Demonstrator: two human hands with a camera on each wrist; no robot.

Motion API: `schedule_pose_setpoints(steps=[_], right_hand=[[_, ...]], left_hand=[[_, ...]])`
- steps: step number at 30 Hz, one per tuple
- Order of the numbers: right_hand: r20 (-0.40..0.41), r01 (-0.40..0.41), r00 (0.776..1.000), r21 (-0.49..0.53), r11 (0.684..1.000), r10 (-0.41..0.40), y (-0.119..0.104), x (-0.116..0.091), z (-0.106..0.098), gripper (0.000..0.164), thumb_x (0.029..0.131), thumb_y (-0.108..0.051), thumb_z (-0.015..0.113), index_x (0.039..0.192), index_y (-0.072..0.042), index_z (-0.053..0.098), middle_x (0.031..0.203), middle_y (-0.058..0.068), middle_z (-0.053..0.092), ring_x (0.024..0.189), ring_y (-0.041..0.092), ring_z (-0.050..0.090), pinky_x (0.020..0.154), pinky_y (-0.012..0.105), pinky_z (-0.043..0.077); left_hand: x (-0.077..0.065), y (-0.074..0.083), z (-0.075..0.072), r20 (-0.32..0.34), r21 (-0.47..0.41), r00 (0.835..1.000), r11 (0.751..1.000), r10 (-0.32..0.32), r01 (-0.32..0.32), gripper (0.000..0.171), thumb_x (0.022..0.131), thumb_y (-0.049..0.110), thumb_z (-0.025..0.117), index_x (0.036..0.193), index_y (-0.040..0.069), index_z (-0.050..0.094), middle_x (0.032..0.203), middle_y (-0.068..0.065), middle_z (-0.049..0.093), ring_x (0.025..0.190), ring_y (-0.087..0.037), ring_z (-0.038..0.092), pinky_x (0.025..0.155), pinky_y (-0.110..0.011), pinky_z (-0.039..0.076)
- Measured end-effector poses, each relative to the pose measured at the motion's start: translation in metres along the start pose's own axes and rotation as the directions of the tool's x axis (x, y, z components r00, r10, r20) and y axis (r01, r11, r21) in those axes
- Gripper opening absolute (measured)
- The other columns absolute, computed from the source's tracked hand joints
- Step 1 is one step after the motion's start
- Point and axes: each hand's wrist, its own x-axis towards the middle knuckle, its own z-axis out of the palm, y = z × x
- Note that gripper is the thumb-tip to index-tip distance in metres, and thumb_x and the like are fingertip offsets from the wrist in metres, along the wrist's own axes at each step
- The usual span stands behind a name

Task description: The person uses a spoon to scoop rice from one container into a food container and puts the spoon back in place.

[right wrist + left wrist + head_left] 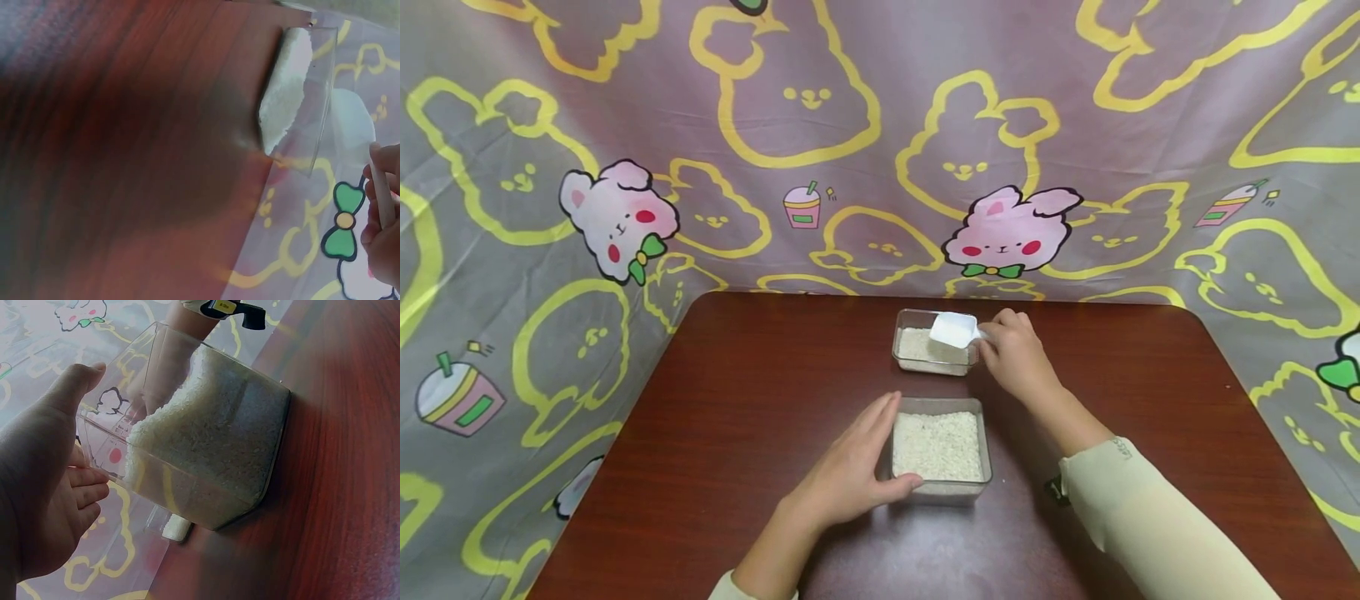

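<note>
A clear container of rice (940,446) stands near the middle of the table. At its left corner my left hand (853,467) rests with fairly straight fingers along the side and the thumb by the near rim. My right hand (1017,354) grips the handle of a white scoop (955,330), its bowl tilted over a smaller clear container (917,364) farther back. Rice (287,90) lies in that smaller container too. In the right wrist view, thumb and fingers pinch the scoop handle (381,187). Whether rice remains in the scoop, I cannot tell.
Both containers stand on a dark red-brown wooden table (760,400). A curtain (865,167) printed with cartoon animals hangs behind the table and along its sides. Under the right sleeve (1142,500) a small black object (1057,490) shows.
</note>
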Motion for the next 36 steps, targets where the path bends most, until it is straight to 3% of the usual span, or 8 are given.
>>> schedule_pose_setpoints(steps=[3,7,11,16,19,24,30,36], right_hand=[[0.046,-0.125,0.991,0.068,0.990,0.122,0.002,-0.005,-0.005,0.024,0.086,-0.008,0.072,0.106,0.006,0.072,0.091,0.015,0.057,0.090,0.031,0.048,0.072,0.043,0.045],[0.039,-0.212,0.977,0.163,0.963,0.209,0.005,-0.013,-0.015,0.025,0.089,-0.010,0.071,0.108,0.006,0.071,0.092,0.016,0.059,0.093,0.033,0.052,0.077,0.043,0.047],[0.013,-0.246,0.968,0.229,0.942,0.250,0.001,-0.025,-0.032,0.024,0.090,-0.013,0.071,0.108,0.003,0.072,0.094,0.012,0.061,0.091,0.025,0.057,0.076,0.029,0.049],[0.029,-0.226,0.974,0.258,0.940,0.226,-0.013,-0.044,-0.059,0.021,0.091,-0.015,0.071,0.107,-0.002,0.073,0.095,0.005,0.063,0.086,0.012,0.054,0.069,0.010,0.045],[0.058,-0.159,0.987,0.249,0.956,0.149,-0.024,-0.055,-0.076,0.019,0.089,-0.014,0.072,0.106,-0.006,0.074,0.095,-0.001,0.063,0.085,0.008,0.052,0.067,0.011,0.044],[0.094,0.049,0.993,0.228,0.972,-0.072,-0.042,-0.068,-0.098,0.023,0.082,-0.007,0.078,0.104,-0.012,0.075,0.095,-0.010,0.060,0.089,0.003,0.050,0.070,0.015,0.045],[0.131,0.282,0.945,0.140,0.949,-0.300,-0.067,-0.070,-0.107,0.023,0.077,-0.008,0.080,0.099,-0.013,0.074,0.091,-0.011,0.054,0.088,0.004,0.044,0.071,0.014,0.040],[0.167,0.429,0.890,0.006,0.903,-0.424,-0.087,-0.069,-0.104,0.017,0.076,-0.009,0.079,0.092,-0.009,0.073,0.084,-0.006,0.049,0.079,0.010,0.041,0.066,0.021,0.040]], left_hand=[[0.000,0.000,0.000,-0.001,-0.004,1.000,1.000,-0.001,0.001,0.105,0.084,0.062,0.063,0.159,0.012,0.009,0.165,-0.002,0.017,0.151,-0.016,0.018,0.122,-0.040,0.021],[0.000,0.000,0.001,-0.006,-0.011,1.000,1.000,-0.001,0.001,0.105,0.084,0.061,0.064,0.159,0.013,0.009,0.165,-0.002,0.017,0.151,-0.016,0.018,0.122,-0.040,0.022],[0.001,0.000,0.001,-0.003,-0.020,1.000,1.000,-0.005,0.005,0.105,0.084,0.061,0.064,0.160,0.014,0.008,0.165,0.000,0.016,0.151,-0.016,0.018,0.122,-0.040,0.022],[0.000,0.001,0.002,0.001,-0.032,1.000,0.999,-0.022,0.022,0.105,0.084,0.061,0.065,0.160,0.016,0.007,0.165,0.001,0.015,0.151,-0.015,0.017,0.122,-0.041,0.023],[0.000,0.001,0.002,-0.004,-0.031,1.000,0.999,-0.023,0.023,0.105,0.084,0.061,0.064,0.160,0.017,0.007,0.165,0.001,0.015,0.151,-0.015,0.018,0.122,-0.042,0.023],[-0.001,0.000,0.003,-0.010,-0.024,1.000,0.999,-0.025,0.025,0.104,0.084,0.063,0.063,0.160,0.017,0.008,0.165,0.002,0.016,0.151,-0.015,0.018,0.122,-0.042,0.024],[-0.001,-0.001,0.004,-0.025,-0.024,0.999,1.000,-0.020,0.019,0.103,0.084,0.061,0.064,0.160,0.017,0.009,0.165,0.001,0.018,0.150,-0.015,0.019,0.121,-0.042,0.025],[-0.001,0.000,0.005,-0.029,-0.018,0.999,1.000,-0.014,0.014,0.103,0.084,0.061,0.064,0.160,0.015,0.010,0.165,-0.001,0.018,0.150,-0.015,0.019,0.121,-0.042,0.025]])
